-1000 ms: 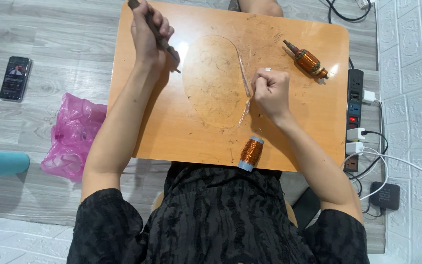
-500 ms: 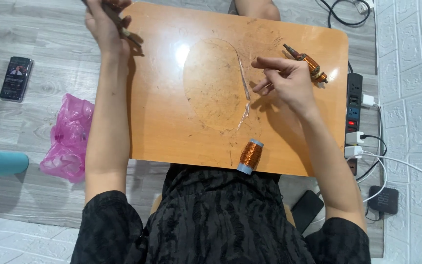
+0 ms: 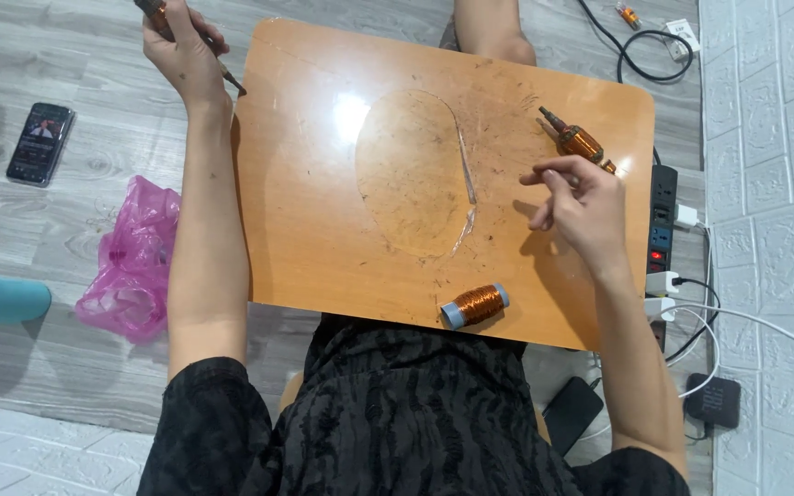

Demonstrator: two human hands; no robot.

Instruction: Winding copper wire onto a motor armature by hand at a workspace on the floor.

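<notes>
Left hand (image 3: 181,50), upper left of frame, held off table edge, fingers closed around thin tool (image 3: 218,69), tip pointing to orange table (image 3: 305,230). Right hand (image 3: 581,207), right of centre, hovers empty, fingers loosely curled and apart, just beside copper-wound motor armature (image 3: 579,142), upper right. Copper wire spool (image 3: 475,305) lies on side at lower table edge. Clear oval sheet (image 3: 411,174) at table centre. Phone (image 3: 40,142) and pink plastic bag (image 3: 135,262) on floor, left.
</notes>
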